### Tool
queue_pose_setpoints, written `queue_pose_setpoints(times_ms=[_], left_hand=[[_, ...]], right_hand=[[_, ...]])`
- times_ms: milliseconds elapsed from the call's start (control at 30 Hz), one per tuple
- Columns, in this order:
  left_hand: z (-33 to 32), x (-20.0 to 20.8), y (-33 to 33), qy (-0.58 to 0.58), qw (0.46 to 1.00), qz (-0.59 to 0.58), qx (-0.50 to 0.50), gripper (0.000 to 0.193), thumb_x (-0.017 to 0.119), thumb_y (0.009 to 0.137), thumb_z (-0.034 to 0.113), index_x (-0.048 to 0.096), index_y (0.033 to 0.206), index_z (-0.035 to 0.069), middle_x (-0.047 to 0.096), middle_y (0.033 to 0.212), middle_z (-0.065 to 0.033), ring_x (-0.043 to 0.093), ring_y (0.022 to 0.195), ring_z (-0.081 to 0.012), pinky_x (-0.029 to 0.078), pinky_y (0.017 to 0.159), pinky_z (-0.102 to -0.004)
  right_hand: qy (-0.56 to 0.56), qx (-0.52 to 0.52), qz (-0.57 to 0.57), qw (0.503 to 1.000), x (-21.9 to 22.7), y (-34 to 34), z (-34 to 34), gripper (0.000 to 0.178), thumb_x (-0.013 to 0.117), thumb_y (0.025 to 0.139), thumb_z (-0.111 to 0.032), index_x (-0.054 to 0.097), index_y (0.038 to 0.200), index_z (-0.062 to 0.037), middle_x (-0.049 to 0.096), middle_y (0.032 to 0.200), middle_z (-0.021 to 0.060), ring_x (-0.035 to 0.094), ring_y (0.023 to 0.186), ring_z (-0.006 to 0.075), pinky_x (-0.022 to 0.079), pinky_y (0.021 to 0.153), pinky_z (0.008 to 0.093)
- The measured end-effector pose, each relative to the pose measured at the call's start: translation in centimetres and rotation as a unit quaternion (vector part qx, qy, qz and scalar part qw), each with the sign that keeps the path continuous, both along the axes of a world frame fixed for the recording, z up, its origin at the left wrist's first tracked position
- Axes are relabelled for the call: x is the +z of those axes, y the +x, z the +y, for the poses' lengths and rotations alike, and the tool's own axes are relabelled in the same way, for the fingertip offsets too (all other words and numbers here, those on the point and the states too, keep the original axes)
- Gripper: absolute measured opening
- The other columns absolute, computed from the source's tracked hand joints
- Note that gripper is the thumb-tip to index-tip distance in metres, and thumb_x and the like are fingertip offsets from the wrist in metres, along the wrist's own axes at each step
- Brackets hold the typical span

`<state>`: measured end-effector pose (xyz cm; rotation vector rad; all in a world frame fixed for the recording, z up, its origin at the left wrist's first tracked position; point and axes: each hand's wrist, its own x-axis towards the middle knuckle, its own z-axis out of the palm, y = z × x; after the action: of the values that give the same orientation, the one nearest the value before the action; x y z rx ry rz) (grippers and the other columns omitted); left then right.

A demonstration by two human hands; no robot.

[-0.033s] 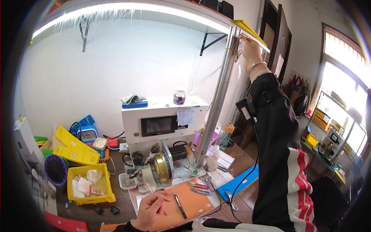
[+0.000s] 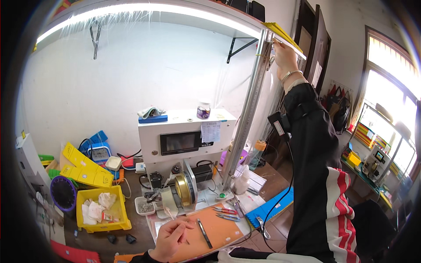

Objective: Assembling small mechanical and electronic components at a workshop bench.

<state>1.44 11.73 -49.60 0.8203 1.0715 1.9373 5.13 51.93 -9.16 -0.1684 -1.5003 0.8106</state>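
Note:
My right hand [image 2: 284, 58] is raised to the top of an upright metal rail [image 2: 247, 118]. Its fingers are closed in a pinch at the rail's upper end, and what they hold is too small to make out. Low in front of me, my left hand [image 2: 170, 240] hovers over an orange board [image 2: 210, 230] with thumb and fingertips pressed together. Anything between those fingertips is hidden. A black pen-like tool [image 2: 204, 233] lies just right of it, and several tweezers [image 2: 227, 215] rest farther off. Behind the board stands a white machine [image 2: 184, 125] with a dark screen and a brass-coloured drum [image 2: 182, 189].
A yellow bin [image 2: 105, 225] with crumpled tissues stands left, near a white tray of small parts [image 2: 144, 205]. A white bottle [image 2: 241, 182] stands by the rail's foot. A black cable [image 2: 293, 175] hangs beside my right sleeve. Overhead runs a lit shelf [image 2: 153, 8].

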Motion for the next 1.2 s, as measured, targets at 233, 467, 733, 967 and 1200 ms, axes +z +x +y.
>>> queue_pose_setpoints(times_ms=[233,467,733,967,1200], left_hand=[[0.4,-1.3,0.1,-0.068,0.998,0.005,-0.017,0.023,0.051,0.103,0.013,0.067,0.100,-0.003,0.048,0.063,0.0012,0.038,0.054,-0.0057,0.031,0.052,-0.0228],[0.3,-2.8,1.3,-0.145,0.969,0.198,-0.033,0.021,0.057,0.100,0.013,0.072,0.101,-0.002,0.058,0.069,0.0002,0.050,0.060,-0.0053,0.039,0.056,-0.0223],[1.5,-4.0,3.2,-0.093,0.871,0.416,-0.243,0.023,0.061,0.096,0.020,0.070,0.113,0.007,0.069,0.094,-0.0110,0.065,0.086,-0.0300,0.052,0.078,-0.0371],[-0.3,-3.4,1.7,-0.164,0.872,0.399,-0.232,0.035,0.064,0.094,0.016,0.061,0.127,0.005,0.068,0.104,-0.0113,0.064,0.098,-0.0271,0.050,0.087,-0.0348],[-0.7,-2.1,0.4,-0.197,0.921,0.312,-0.121,0.026,0.063,0.093,0.007,0.066,0.118,0.003,0.071,0.095,-0.0077,0.067,0.089,-0.0158,0.050,0.082,-0.0292]], right_hand=[[-0.007,-0.040,0.044,0.998,-2.3,2.1,-2.7,0.029,0.068,0.094,-0.023,0.070,0.109,0.0013,0.068,0.094,0.0022,0.061,0.092,0.0121,0.044,0.083,0.0247],[-0.121,0.255,-0.077,0.956,-18.4,5.7,-14.2,0.044,0.051,0.104,-0.024,0.047,0.141,0.0003,0.066,0.117,0.0124,0.043,0.052,0.0028,0.033,0.047,0.0162],[-0.239,0.262,-0.035,0.934,-31.8,9.0,-17.3,0.026,0.051,0.104,-0.011,0.064,0.121,0.0032,0.062,0.076,0.0003,0.041,0.054,0.0007,0.031,0.049,0.0164],[-0.328,0.159,-0.063,0.929,-41.5,5.5,-11.8,0.021,0.056,0.102,-0.014,0.061,0.118,-0.0009,0.063,0.077,0.0006,0.040,0.053,-0.0006,0.030,0.047,0.0173],[-0.388,0.088,-0.020,0.917,-45.8,4.9,-9.2,0.014,0.058,0.101,-0.016,0.058,0.107,-0.0034,0.065,0.076,0.0012,0.040,0.052,0.0003,0.028,0.046,0.0191]])
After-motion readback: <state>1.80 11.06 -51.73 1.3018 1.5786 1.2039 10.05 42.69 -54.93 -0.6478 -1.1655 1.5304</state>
